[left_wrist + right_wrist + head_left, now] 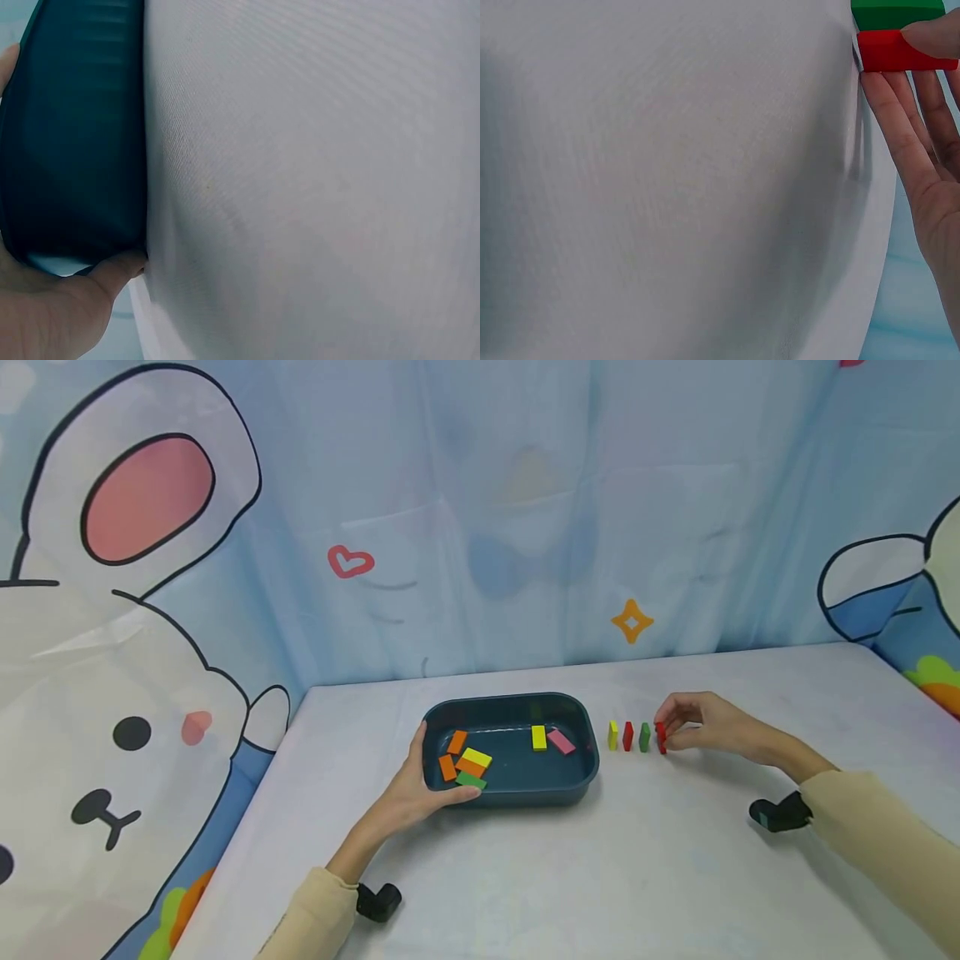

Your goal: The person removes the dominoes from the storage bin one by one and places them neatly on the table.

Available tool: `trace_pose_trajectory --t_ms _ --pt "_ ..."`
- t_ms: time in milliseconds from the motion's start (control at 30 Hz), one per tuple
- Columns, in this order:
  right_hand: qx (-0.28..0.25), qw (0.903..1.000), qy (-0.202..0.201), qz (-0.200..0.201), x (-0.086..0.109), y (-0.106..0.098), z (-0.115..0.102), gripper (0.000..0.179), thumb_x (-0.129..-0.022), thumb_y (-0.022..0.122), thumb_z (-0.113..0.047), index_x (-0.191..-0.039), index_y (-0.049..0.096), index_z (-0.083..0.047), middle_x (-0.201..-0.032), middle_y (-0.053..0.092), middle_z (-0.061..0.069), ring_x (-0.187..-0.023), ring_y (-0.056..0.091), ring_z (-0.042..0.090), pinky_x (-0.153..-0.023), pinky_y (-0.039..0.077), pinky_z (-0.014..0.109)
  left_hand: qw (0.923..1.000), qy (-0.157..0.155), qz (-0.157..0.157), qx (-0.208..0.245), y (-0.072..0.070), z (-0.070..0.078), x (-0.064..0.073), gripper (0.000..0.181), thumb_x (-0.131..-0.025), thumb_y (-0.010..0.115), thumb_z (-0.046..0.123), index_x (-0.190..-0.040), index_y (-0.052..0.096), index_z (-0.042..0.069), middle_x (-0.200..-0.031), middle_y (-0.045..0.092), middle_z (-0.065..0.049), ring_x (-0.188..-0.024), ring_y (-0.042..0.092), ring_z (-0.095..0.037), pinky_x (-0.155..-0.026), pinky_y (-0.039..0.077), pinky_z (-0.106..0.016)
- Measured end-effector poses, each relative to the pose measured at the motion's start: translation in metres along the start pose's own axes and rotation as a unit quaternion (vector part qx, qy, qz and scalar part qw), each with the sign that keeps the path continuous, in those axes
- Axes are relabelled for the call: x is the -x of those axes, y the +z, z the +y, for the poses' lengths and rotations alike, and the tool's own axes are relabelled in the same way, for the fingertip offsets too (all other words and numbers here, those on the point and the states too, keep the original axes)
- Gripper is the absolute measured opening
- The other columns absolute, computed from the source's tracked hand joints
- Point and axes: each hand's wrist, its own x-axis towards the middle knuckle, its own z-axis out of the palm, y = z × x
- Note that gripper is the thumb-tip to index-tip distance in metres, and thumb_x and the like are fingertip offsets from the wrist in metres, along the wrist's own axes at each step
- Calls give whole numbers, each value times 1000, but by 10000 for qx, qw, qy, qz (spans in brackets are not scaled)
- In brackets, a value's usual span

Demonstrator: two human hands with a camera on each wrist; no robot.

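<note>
My left hand [408, 789] grips the left end of a dark teal plastic tray [525, 798], its thumb along the front rim and the fingers round the far side. In the left wrist view the tray's outer wall [82, 150] fills the upper left. At the right, my right hand [708, 722] pinches a red domino block [662, 742] that stands on end. Just left of it a green block [644, 737] stands upright, then another red block [627, 737] and a yellow block [612, 735], spaced in a row. The right wrist view shows the thumb across the held red block [881, 51].
Inside the tray, orange blocks [447, 767], yellow ones and a green block [471, 781] lie at the left; a yellow block [538, 737] and a pink block [561, 742] lie at the right. A white cloth covers the table [585, 877]; a printed curtain [510, 527] hangs behind.
</note>
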Motion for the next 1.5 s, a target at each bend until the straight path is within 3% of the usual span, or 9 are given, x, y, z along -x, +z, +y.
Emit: trace_pose_trajectory --t_ms 1133,1500 --pt "-87 9998 133 79 2 0 -1 30 -90 79 -6 -114 63 4 -107 67 11 -97 61 16 -82 54 25 10000 64 34 -52 -2 3 1 139 -75 87 64 -169 -2 15 -173 14 -21 -154 27 -43 -118 30 -68" --pt "-37 9997 226 103 4 2 5 37 -92 77 -8 -123 60 4 -114 64 13 -101 59 17 -85 53 22 10000 56 5 -42 -1 1 0 140 -74 87 65 -169 -2 15 -172 16 -22 -154 28 -43 -118 31 -67"
